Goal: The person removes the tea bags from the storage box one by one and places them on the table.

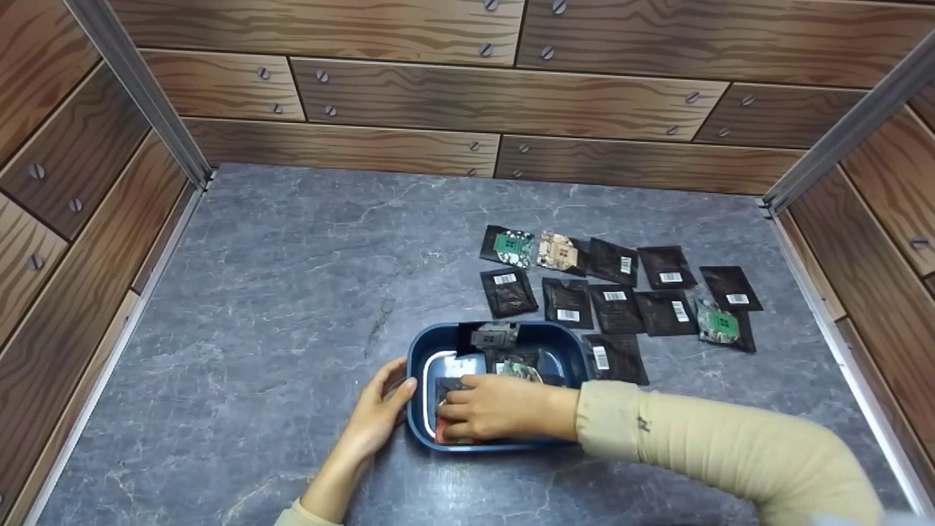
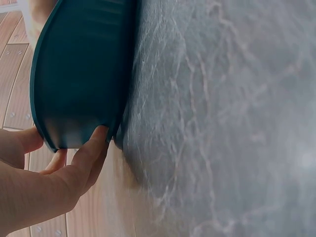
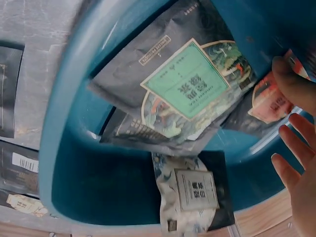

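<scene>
A blue plastic basin stands on the grey marbled surface. My left hand holds its left end, thumb at the rim and fingers against the outer wall. My right hand reaches inside, over a black sachet with a red label. In the right wrist view its thumb and fingers stand apart around that sachet; the palm side is partly out of frame. Beside it lie a black sachet with a green label and one with a pale label, which leans at the basin's far wall.
Several black sachets lie in loose rows behind and right of the basin, mostly barcode side up. A few show labels, such as a green one and a beige one. Wood-patterned walls enclose the surface.
</scene>
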A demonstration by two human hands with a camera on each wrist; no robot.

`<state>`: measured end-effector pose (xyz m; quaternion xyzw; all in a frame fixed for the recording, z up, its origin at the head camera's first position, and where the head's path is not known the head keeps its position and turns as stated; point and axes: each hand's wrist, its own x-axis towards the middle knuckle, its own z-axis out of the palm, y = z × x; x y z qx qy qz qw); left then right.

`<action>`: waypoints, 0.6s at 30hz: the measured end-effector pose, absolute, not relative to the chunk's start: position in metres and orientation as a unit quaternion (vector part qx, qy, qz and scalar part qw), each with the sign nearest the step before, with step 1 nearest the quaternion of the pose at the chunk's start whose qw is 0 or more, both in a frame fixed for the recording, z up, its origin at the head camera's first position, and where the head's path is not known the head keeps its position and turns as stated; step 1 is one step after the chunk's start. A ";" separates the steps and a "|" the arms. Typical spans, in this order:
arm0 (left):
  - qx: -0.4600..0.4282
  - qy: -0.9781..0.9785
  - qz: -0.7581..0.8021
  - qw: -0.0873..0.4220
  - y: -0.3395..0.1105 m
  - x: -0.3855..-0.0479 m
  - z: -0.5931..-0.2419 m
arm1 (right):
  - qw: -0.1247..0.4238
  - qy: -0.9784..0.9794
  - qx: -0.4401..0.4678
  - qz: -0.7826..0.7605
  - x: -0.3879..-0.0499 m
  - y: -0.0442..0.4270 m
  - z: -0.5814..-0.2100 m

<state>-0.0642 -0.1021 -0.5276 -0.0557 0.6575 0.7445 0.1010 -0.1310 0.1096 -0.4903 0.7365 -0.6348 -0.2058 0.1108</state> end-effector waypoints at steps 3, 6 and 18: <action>-0.055 0.659 0.743 0.102 -0.102 -0.064 -0.528 | 0.118 -0.632 0.739 -0.199 -0.132 0.109 -0.495; -0.051 0.660 0.742 0.100 -0.102 -0.064 -0.528 | 0.121 -0.634 0.741 -0.185 -0.133 0.110 -0.497; -0.056 0.661 0.741 0.100 -0.102 -0.065 -0.529 | 0.146 -0.632 0.735 -0.198 -0.129 0.109 -0.498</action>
